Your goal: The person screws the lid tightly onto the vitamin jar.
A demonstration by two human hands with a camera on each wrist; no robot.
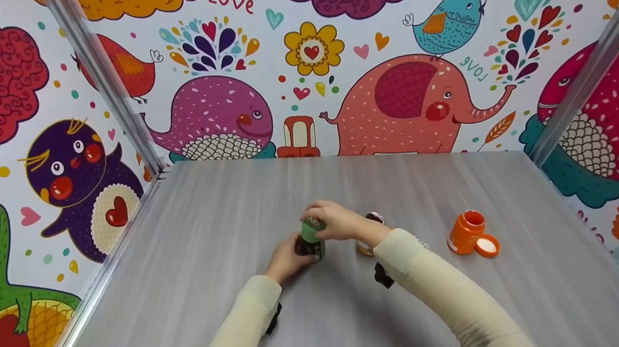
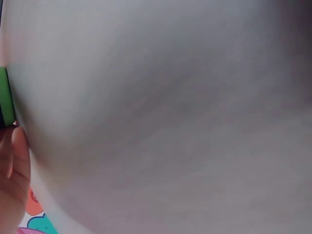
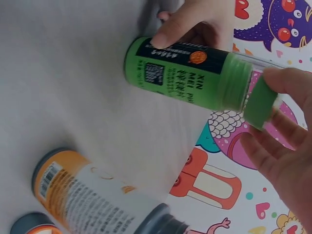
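A green jar [image 3: 180, 75] with a black label stands on the table in front of me. My left hand [image 1: 288, 256] grips its body, the thumb lying along the label in the right wrist view. Above the mouth, my right hand [image 1: 337, 220] pinches a green lid [image 3: 261, 102] between thumb and fingers. The jar's threaded neck shows below the lid, which sits slightly tilted at the rim; whether they touch I cannot tell. In the left wrist view only a green edge [image 2: 6, 97] and some fingers appear.
A white and orange jar [image 3: 107, 195] with a dark neck stands nearby, partly behind my right arm in the head view. A dark round piece [image 3: 31, 223] lies beside it. Farther right is an open orange jar [image 1: 465, 233], its orange lid [image 1: 487, 246] next to it.
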